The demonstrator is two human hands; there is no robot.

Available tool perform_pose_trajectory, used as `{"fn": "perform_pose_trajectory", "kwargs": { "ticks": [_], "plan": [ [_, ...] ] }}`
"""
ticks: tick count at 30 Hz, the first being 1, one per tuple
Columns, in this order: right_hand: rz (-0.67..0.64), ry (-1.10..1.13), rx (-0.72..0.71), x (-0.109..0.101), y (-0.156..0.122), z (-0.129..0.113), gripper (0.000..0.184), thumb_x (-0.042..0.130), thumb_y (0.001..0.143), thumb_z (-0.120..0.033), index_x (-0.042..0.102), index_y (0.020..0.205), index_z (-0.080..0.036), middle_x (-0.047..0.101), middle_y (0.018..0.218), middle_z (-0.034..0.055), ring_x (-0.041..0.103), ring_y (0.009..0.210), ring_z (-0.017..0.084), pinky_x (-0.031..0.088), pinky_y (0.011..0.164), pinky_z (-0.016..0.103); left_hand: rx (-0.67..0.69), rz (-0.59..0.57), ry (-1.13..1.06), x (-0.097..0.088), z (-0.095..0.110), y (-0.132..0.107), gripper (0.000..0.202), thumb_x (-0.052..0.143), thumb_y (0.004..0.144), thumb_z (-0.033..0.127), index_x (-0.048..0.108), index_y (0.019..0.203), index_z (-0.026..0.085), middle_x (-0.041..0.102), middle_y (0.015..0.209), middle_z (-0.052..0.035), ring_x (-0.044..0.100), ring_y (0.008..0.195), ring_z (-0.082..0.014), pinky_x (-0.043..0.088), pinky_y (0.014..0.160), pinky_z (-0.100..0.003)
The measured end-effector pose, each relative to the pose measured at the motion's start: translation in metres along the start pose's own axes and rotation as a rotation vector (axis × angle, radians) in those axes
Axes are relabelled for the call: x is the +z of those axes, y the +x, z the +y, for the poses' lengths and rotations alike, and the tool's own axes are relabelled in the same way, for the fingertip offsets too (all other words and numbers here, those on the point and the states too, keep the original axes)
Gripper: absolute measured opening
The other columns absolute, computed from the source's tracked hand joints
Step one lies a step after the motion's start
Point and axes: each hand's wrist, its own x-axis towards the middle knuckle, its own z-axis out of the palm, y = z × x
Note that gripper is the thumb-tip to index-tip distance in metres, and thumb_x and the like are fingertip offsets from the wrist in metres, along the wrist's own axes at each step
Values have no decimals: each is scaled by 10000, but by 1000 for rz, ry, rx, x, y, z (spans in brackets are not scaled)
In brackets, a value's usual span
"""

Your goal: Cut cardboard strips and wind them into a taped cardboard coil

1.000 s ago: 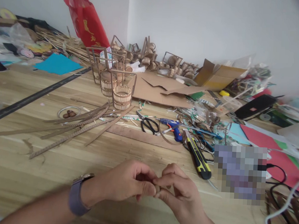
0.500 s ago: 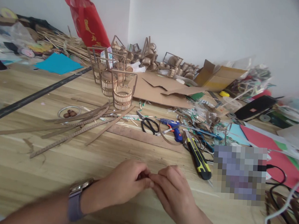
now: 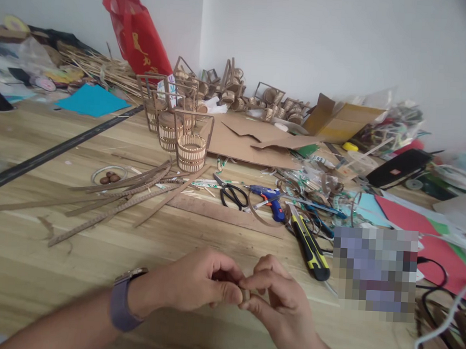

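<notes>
At the front middle of the table my left hand (image 3: 202, 279) and my right hand (image 3: 283, 302) meet fingertip to fingertip. Both pinch a small brown piece (image 3: 245, 296), perhaps a rolled or bent strip; most of it is hidden by the fingers. A watch with a purple-grey band (image 3: 127, 302) is on my left wrist. Beyond the hands lies a flat brown strip (image 3: 223, 215). A yellow and black utility knife (image 3: 310, 246) rests to the right of my right hand.
Black-handled scissors (image 3: 233, 195) and a blue glue gun (image 3: 269, 197) lie past the strip. Small wooden buckets (image 3: 191, 154) with tall handles stand behind brown strips (image 3: 118, 205). Cardboard (image 3: 254, 144) lies further back. Coloured paper (image 3: 413, 231) and cables (image 3: 444, 321) are at the right.
My right hand's fingers have spread a little and its thumb has come into view, so part of the brown piece now shows between the hands. The things on the table have not moved.
</notes>
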Motion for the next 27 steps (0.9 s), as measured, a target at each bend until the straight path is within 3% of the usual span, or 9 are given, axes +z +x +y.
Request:
{"fn": "perform_pose_trajectory", "kwargs": {
  "ticks": [6, 10, 15, 21, 27],
  "plan": [
    [-73, -295, -146, 0, 2, 1, 83, 654, 907, -233, 708, 969, -241, 619, 742, 15, 610, 663, 155, 512, 549, 247, -1, 167, 226, 4, -1, 0, 263, 622, 837, 402, 670, 807, 145, 527, 634, 42, 431, 591, -115, 308, 543, -225],
    [-102, -466, -257, 0, 2, 2, 128, 579, 953, -218, 703, 985, -216, 621, 740, 24, 593, 655, 155, 483, 582, 280, -104, 286, 373, 9, -1, 1, 190, 622, 807, 328, 673, 776, 148, 609, 692, 3, 511, 666, -155, 325, 571, -238],
    [-101, -305, -169, -4, 4, -3, 86, 640, 929, -255, 698, 872, -229, 614, 699, 7, 602, 648, 151, 491, 578, 266, -28, 134, 174, 4, -2, 1, 315, 679, 799, 450, 700, 827, 138, 540, 656, 36, 438, 613, -119, 303, 548, -225],
    [-29, -45, -43, -5, 2, -3, 118, 753, 843, -363, 731, 832, -248, 618, 654, -3, 585, 596, 144, 480, 517, 243, -79, -33, -179, 2, -2, 1, 573, 747, 690, 684, 714, 891, 148, 506, 646, 53, 388, 513, -70, 307, 493, -211],
    [-19, -20, -50, -1, 3, -4, 172, 723, 861, -408, 718, 797, -248, 592, 627, -14, 577, 585, 135, 503, 520, 228, -43, -25, -183, 4, -5, 1, 462, 740, 760, 604, 700, 868, 157, 501, 626, 59, 391, 514, -69, 312, 492, -202]
  ]
}}
